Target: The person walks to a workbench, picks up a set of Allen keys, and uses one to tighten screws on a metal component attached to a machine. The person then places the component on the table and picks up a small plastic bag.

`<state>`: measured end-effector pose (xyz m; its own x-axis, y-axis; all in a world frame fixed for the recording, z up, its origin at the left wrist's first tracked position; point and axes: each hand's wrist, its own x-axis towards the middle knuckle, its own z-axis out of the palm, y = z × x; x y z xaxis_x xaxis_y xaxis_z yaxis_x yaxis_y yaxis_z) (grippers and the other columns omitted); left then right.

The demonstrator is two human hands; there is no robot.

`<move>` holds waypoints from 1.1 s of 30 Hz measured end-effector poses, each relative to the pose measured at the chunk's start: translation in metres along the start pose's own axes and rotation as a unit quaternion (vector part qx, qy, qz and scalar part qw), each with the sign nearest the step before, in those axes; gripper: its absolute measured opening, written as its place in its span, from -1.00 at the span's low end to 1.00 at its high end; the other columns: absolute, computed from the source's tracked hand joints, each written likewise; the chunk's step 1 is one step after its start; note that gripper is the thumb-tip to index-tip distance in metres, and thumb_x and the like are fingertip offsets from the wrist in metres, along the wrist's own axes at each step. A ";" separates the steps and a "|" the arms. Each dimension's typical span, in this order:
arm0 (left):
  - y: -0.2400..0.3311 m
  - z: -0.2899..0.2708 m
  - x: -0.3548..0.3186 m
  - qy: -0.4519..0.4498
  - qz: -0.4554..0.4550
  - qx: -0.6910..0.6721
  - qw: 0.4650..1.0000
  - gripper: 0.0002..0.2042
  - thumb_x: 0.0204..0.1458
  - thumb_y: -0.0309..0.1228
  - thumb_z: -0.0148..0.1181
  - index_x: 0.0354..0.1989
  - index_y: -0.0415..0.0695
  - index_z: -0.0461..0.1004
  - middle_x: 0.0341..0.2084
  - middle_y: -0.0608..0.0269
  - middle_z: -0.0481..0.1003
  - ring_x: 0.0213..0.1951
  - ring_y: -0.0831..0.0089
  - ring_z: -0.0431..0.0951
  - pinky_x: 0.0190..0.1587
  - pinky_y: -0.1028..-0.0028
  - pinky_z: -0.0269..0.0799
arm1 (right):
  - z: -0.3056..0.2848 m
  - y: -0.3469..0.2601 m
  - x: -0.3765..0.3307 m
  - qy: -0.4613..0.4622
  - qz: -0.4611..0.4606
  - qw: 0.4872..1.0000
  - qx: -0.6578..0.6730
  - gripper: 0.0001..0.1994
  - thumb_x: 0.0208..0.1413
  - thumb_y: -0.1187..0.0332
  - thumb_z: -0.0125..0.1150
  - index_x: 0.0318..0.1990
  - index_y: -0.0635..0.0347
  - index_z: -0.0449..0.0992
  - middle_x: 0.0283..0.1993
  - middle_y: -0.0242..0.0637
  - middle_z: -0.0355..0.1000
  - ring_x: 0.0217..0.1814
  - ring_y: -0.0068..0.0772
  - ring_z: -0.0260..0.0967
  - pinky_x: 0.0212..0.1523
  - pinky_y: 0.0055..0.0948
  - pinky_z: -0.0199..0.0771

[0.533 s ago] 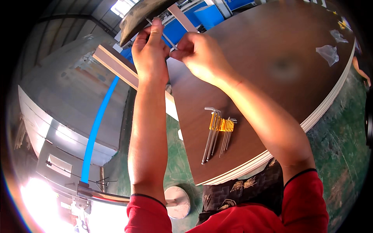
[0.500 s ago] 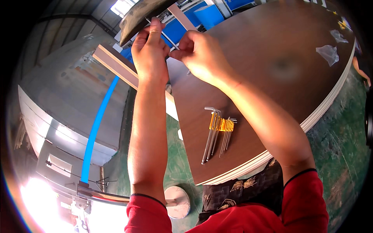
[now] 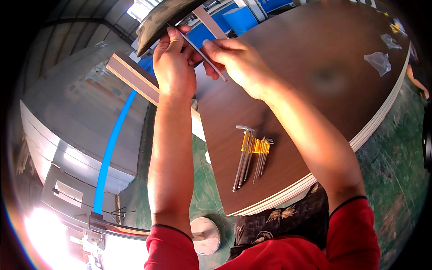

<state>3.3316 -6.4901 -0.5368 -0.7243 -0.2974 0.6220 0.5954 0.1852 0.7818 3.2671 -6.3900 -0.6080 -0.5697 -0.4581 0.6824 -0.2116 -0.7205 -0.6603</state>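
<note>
My left hand (image 3: 174, 72) is raised at the upper middle, its thumb and fingers pinched around the upper end of a long, thin metal hex key (image 3: 210, 61). The key slants down to the right, and its lower tip sticks out free. My right hand (image 3: 240, 63) is closed around the lower part of the shaft, with the thumb on the near side. Just above my left fingers is a dark, worn, curved piece (image 3: 164, 22); the key's upper end lies near it, and whether they touch is hidden.
A set of hex keys in a yellow holder (image 3: 256, 146) lies on the stack of brown panels (image 3: 297, 112). Clear plastic scraps (image 3: 379, 63) lie at the far right. A wooden beam (image 3: 135, 78) juts out at left. A round base (image 3: 205, 235) stands on the green floor.
My right hand has shifted slightly, and its thumb now lies along the key. The key has turned, so more of its shaft shows. My left thumb has bent down.
</note>
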 end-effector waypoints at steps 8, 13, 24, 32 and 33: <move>-0.006 -0.005 0.003 0.017 -0.052 -0.168 0.984 -0.70 0.33 -0.28 -0.12 -0.03 -0.25 0.44 -0.48 0.42 0.24 -0.46 0.55 0.13 -0.38 0.54 0.12 | 0.009 0.001 -0.003 0.034 -0.022 0.999 -0.007 -0.77 0.24 0.28 0.18 -0.30 0.30 0.57 -0.45 -0.41 0.46 -0.40 -0.67 0.37 -0.43 -0.57 0.42; -0.005 -0.002 0.006 -0.013 -0.038 -0.220 0.975 -0.74 0.27 -0.33 -0.13 -0.18 -0.19 0.48 -0.51 0.43 0.22 -0.51 0.55 0.08 -0.45 0.53 0.04 | 0.006 -0.001 -0.008 0.052 0.016 0.997 -0.050 -0.78 0.20 0.28 0.22 -0.32 0.29 0.57 -0.47 -0.41 0.45 -0.45 -0.67 0.35 -0.45 -0.58 0.39; -0.027 0.000 -0.006 0.055 -0.007 -0.204 0.977 -0.77 0.30 -0.25 0.02 -0.21 -0.19 0.42 -0.51 0.43 0.18 -0.53 0.58 0.04 -0.47 0.54 0.00 | -0.012 -0.020 -0.049 0.078 0.009 0.957 -0.281 -0.79 0.14 0.32 0.27 -0.38 0.32 0.55 -0.54 -0.20 0.44 -0.50 -0.37 0.37 -0.43 -0.35 0.34; -0.130 -0.035 -0.088 -0.104 -0.288 0.085 0.948 -0.80 0.23 -0.34 0.10 -0.22 -0.26 0.46 -0.43 0.35 0.34 -0.47 0.51 0.30 -0.42 0.50 0.23 | -0.095 -0.002 -0.163 0.111 0.156 0.920 -0.343 -0.83 0.26 0.33 0.18 -0.26 0.26 0.54 -0.50 -0.52 0.34 -0.45 -0.74 0.28 -0.49 -0.66 0.30; -0.152 -0.036 -0.111 -0.130 -0.317 0.177 0.923 -0.81 0.22 -0.35 0.11 -0.21 -0.25 0.47 -0.42 0.31 0.38 -0.43 0.43 0.38 -0.38 0.45 0.31 | -0.095 -0.006 -0.175 0.123 0.188 0.921 -0.317 -0.82 0.26 0.33 0.17 -0.24 0.29 0.55 -0.50 -0.50 0.33 -0.45 -0.75 0.26 -0.48 -0.67 0.29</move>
<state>3.3342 -6.5192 -0.7261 -0.9741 -0.2256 -0.0111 -0.0940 0.3599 0.9282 3.2927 -6.2561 -0.7529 -0.8438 -0.4244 0.3286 -0.3404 -0.0501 -0.9389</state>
